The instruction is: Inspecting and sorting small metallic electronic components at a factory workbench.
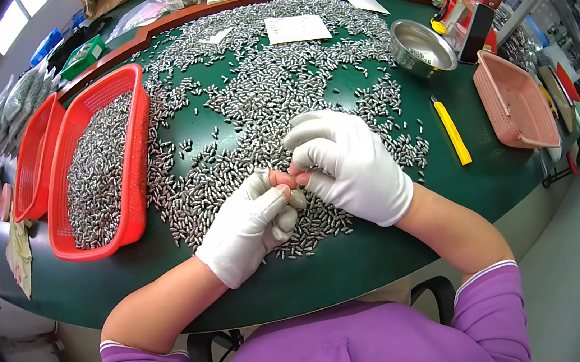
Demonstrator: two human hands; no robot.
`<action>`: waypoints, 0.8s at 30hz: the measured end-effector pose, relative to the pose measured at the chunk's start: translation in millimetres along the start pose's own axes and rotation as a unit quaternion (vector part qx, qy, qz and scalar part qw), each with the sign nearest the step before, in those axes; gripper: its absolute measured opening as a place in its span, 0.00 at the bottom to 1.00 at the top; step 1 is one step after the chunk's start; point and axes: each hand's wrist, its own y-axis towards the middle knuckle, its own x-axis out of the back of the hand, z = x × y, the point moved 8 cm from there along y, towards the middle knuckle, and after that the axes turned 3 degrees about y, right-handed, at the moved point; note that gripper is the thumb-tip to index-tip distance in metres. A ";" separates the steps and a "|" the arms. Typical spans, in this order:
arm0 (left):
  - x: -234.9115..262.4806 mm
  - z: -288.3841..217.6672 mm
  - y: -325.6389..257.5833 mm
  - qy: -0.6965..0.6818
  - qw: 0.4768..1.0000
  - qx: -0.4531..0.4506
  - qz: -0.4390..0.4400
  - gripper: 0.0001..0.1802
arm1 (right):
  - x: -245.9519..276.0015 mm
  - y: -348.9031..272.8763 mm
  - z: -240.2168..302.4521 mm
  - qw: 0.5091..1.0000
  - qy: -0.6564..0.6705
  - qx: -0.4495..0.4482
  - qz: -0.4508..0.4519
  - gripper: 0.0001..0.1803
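White gloves with bare thumb and fingertips cover both my hands, which meet over the near part of a wide spread of small shiny metal pieces [258, 98] on the green table. My left hand [251, 218] is closed, its thumb and forefinger pinched together. From the right, my right hand [353, 166] reaches in with its fingertips pinched against those of the left. Whatever lies between the fingertips is too small or too hidden to make out. The metal pieces are short and pointed, lying loose all round both hands.
At the left stands a red basket [141, 119] heaped with metal pieces, beside another red basket [34, 158]. A steel bowl [425, 41], a yellow box cutter [452, 132] and a pink basket [524, 109] are at the right. White paper [296, 28] lies on the far pieces.
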 end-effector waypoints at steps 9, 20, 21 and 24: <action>-3.7 -0.7 -1.8 0.012 1.000 0.006 -0.003 0.09 | 3.6 -4.6 -8.2 1.000 -0.002 -0.025 -0.013 0.13; -2.5 -0.7 -2.6 0.012 1.000 0.004 -0.018 0.08 | -7.5 -14.9 -34.7 0.981 -0.142 -0.112 0.069 0.08; -3.4 -1.0 -2.5 0.010 1.000 0.005 -0.014 0.08 | -7.2 -14.9 -34.7 0.981 -0.145 -0.111 0.070 0.08; -1.4 -0.8 -2.6 0.002 1.000 0.004 -0.013 0.07 | -8.7 -13.8 -30.4 0.987 -0.127 -0.086 0.049 0.06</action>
